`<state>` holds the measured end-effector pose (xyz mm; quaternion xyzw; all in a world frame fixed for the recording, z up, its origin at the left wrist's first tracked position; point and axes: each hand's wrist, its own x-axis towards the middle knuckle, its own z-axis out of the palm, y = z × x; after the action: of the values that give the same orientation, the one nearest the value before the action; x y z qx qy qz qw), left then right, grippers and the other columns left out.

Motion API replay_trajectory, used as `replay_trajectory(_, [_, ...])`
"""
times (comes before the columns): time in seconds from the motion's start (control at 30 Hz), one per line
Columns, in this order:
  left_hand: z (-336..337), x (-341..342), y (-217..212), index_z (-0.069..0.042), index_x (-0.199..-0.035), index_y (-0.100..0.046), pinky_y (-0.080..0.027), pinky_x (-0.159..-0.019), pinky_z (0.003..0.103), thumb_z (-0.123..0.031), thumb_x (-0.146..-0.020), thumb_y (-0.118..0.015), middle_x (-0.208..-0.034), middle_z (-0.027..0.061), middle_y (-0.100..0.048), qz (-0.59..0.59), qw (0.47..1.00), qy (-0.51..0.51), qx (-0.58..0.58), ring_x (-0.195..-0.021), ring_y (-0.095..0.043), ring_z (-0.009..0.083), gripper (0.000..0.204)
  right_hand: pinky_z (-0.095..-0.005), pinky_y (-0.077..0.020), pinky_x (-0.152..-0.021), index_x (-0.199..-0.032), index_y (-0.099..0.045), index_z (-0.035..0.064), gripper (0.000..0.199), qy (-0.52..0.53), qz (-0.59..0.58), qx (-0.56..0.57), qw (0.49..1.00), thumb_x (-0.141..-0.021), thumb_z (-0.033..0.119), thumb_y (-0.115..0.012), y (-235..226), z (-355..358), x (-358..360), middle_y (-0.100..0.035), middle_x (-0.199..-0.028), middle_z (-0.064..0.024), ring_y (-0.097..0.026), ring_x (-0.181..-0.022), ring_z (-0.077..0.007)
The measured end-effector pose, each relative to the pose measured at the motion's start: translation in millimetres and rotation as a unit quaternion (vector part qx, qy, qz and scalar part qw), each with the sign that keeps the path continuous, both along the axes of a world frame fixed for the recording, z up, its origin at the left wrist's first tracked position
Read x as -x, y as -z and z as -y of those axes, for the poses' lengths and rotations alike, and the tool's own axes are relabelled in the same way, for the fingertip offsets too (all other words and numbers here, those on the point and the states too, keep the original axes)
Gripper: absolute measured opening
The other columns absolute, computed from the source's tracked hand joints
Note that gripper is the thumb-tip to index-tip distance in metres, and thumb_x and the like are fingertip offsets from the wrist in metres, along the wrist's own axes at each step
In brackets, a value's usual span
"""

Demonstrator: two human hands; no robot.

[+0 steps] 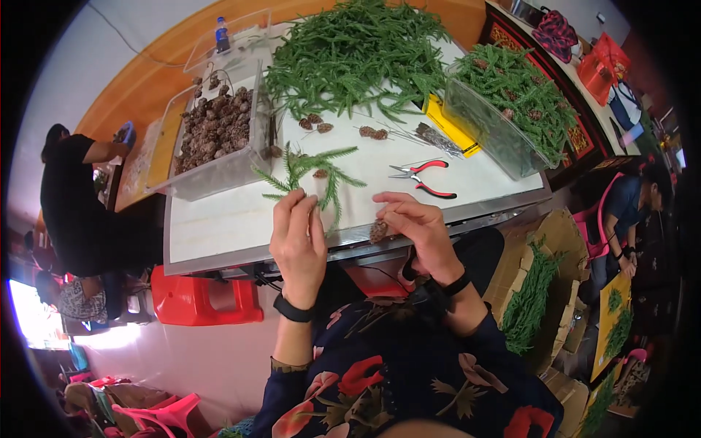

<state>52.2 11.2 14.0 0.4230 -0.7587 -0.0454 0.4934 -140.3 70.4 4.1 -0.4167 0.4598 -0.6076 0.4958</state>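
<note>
1. The person is holding a green fir sprig (310, 175) up over the near edge of the white table (234, 219), and its fronds are fanning out above the fingers.
2. The left hand (298, 244) is pinching the sprig's stem between thumb and fingertips, with the other fingers curled in close. To my eye this grip is doing well so long as it is staying low on the stem, so the fronds are not getting crushed.
3. The right hand (416, 230) is closing round a small brown pine cone (378, 231), which is showing just under the fingers at the table's edge, just beside the sprig's stem end. I would say the cone is wanting to be kept tight against the stem while the two are being brought together; I cannot tell whether any wire is already in the fingers.
4. Red-handled pliers (423, 177) are lying on the table just beyond the right hand, within easy reach.
5. Thin wires (431, 139) are lying further back, beside a yellow tray (449, 128), with a few loose cones (314, 123) nearby.
6. A clear tub of pine cones (215, 128) is sitting on the left, a big heap of greenery (358, 51) is lying at the back, and another clear tub (496, 109) of finished-looking sprigs is standing on the right.
7. Other people are working at the sides of the room, well apart from these hands.
</note>
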Motion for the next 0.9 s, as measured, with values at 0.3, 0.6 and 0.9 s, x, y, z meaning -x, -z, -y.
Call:
replay_trajectory(0.3, [-3.8, -10.1, 5.8, 0.002, -0.104, -0.064, -0.052, -0.082, 0.037, 0.005, -0.082, -0.063, -0.106, 0.0175, -0.062, -0.03, 0.998, 0.052, 0.006, -0.096, -0.064, 0.0316, 0.022, -0.029, -0.0462, -0.089, -0.097, -0.071, -0.0034, 0.013, -0.091, -0.045, 0.083, 0.991, -0.087, 0.004, -0.065, -9.2, 34.2, -35.1, -0.066, -0.11, -0.0092, -0.057, -0.105, -0.0186])
replay_trajectory(0.6, [3.8, -18.0, 16.2, 0.003, -0.105, -0.063, -0.048, -0.084, 0.032, -0.005, -0.093, -0.058, -0.109, 0.0098, -0.065, -0.391, 0.854, 0.135, -0.314, -0.099, -0.06, 0.0139, 0.015, -0.038, -0.0456, -0.085, -0.089, -0.071, 0.0016, 0.018, 0.059, -0.546, 0.305, 0.778, -0.072, 0.002, -0.07, -17.5, 26.7, -51.7, -0.065, -0.111, -0.0076, -0.058, -0.098, -0.0295])
replay_trajectory(0.9, [16.3, -10.2, 10.7, 0.002, -0.112, -0.064, -0.042, -0.066, 0.019, -0.011, -0.095, -0.059, -0.097, 0.0035, -0.07, -0.404, 0.771, 0.19, -0.454, -0.071, -0.05, 0.004, 0.022, -0.0402, -0.0415, -0.09, -0.086, -0.07, 0.0056, 0.016, 0.015, -0.61, 0.257, 0.75, -0.07, 0.003, -0.07, -7.4, 23.9, -46.4, -0.064, -0.113, -0.0075, -0.053, -0.11, -0.0273])
